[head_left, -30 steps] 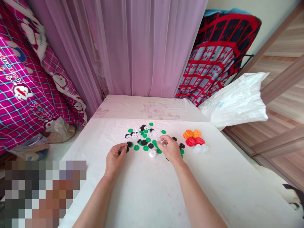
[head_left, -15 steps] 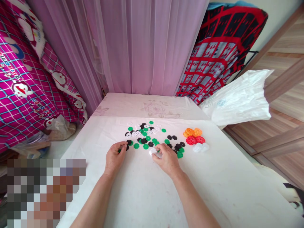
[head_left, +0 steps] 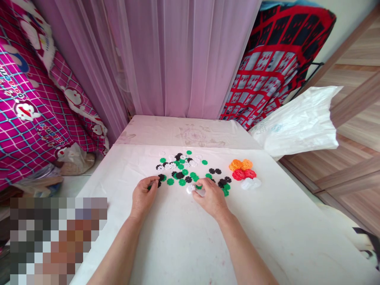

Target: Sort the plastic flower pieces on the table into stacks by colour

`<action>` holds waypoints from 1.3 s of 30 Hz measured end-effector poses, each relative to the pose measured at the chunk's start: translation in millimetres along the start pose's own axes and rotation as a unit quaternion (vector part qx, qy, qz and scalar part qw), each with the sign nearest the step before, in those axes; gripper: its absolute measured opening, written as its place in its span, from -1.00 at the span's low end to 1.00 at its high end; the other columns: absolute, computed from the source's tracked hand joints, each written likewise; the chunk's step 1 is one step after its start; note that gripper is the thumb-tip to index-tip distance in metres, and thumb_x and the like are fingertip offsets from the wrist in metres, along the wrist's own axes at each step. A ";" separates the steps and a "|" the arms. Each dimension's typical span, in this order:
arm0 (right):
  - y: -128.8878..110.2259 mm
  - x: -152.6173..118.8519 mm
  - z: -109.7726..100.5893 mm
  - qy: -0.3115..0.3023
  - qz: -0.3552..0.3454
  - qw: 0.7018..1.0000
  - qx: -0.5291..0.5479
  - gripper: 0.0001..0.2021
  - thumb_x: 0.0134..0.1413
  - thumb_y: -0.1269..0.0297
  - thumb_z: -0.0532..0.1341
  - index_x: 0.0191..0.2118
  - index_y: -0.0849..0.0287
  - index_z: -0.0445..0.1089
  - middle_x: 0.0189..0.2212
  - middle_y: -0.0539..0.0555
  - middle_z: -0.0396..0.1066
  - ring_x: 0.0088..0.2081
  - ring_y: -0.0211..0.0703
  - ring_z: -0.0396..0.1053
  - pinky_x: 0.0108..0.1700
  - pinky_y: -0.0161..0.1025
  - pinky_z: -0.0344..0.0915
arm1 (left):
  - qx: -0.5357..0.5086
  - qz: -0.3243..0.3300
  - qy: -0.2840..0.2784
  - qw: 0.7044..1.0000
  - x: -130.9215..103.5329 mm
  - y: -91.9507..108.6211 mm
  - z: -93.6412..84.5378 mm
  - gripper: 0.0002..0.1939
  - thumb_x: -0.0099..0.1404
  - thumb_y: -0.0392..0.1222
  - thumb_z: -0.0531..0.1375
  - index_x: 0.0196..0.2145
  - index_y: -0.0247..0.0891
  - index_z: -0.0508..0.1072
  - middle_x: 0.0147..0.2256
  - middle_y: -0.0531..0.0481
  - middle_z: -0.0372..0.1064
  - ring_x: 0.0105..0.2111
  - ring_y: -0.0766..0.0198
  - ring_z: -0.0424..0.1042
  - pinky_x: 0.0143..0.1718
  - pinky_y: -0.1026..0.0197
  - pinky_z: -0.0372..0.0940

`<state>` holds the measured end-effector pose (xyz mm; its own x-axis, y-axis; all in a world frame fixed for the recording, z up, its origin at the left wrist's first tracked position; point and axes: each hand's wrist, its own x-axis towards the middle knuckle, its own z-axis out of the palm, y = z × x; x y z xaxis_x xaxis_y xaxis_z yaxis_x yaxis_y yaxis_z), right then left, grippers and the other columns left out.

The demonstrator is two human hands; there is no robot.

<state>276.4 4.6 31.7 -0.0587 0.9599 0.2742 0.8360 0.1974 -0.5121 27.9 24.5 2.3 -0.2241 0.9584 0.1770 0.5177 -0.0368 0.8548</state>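
Green (head_left: 182, 182), black (head_left: 188, 179) and white (head_left: 172, 166) notched discs lie scattered over the middle of the white-covered table (head_left: 178, 237). My left hand (head_left: 145, 196) rests at the left edge of the scatter, thumb and forefinger curled together beside black discs (head_left: 160, 177); whether a disc is between the fingertips is too small to tell. My right hand (head_left: 211, 196) is to the right, its thumb and forefinger parted a little. Its thumb tip is by a small white stack of discs (head_left: 190, 189) at the near edge of the scatter.
Orange (head_left: 236, 165), red (head_left: 239, 174) and clear-white (head_left: 247, 183) disc piles sit at the right. A white plastic bag (head_left: 299, 122) overhangs the right back corner. Purple curtains (head_left: 178, 59) hang behind the table.
My right thumb and forefinger have parted, and the hand has shifted slightly right from the white stack, which stays in place. My left hand has hardly moved.
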 end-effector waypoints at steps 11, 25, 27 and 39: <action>-5.1 1.0 6.9 -0.048 -0.006 0.998 -0.046 -0.84 0.02 0.26 0.24 -0.22 0.09 0.41 -0.26 0.04 0.44 -0.16 -0.12 0.39 -0.16 -0.25 0.24 | 0.009 -0.003 -0.001 1.000 0.0 -2.0 1.3 -0.65 0.25 0.04 0.09 -0.17 -0.17 0.55 -0.24 -0.06 0.57 -0.22 0.17 0.52 -0.17 0.15 0.38; 4.7 50.6 -6.5 -0.063 0.045 0.993 -0.086 -0.80 0.17 0.21 0.15 -0.15 0.08 0.46 -0.17 0.05 0.44 -0.19 -0.18 0.40 -0.19 -0.28 0.23 | 0.006 -0.008 0.000 1.000 0.9 -1.2 0.8 -0.65 0.23 0.05 0.11 -0.19 -0.15 0.56 -0.26 -0.05 0.57 -0.26 0.18 0.52 -0.17 0.14 0.38; 6.8 72.0 -3.7 -0.068 0.054 0.989 -0.121 -0.74 0.16 0.22 0.15 -0.06 0.09 0.44 -0.10 0.09 0.42 -0.10 -0.12 0.38 -0.14 -0.26 0.23 | 0.007 -0.005 0.002 1.000 1.0 -0.8 0.4 -0.66 0.22 0.06 0.11 -0.20 -0.15 0.56 -0.27 -0.04 0.57 -0.27 0.19 0.52 -0.17 0.14 0.38; 8.7 113.6 14.9 -0.114 0.132 0.976 -0.128 -0.78 0.06 0.19 0.21 -0.16 0.09 0.46 -0.10 0.09 0.41 -0.11 -0.12 0.38 -0.14 -0.26 0.23 | -0.013 -0.005 0.003 1.000 0.6 -0.3 1.2 -0.65 0.22 0.07 0.11 -0.21 -0.16 0.56 -0.24 -0.05 0.56 -0.26 0.19 0.51 -0.15 0.14 0.38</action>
<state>268.8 118.3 46.3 0.0815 0.9958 -0.0420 0.9458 -0.0905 -0.3119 28.6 25.4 1.5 -0.2353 0.9568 0.1708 0.4939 -0.0337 0.8688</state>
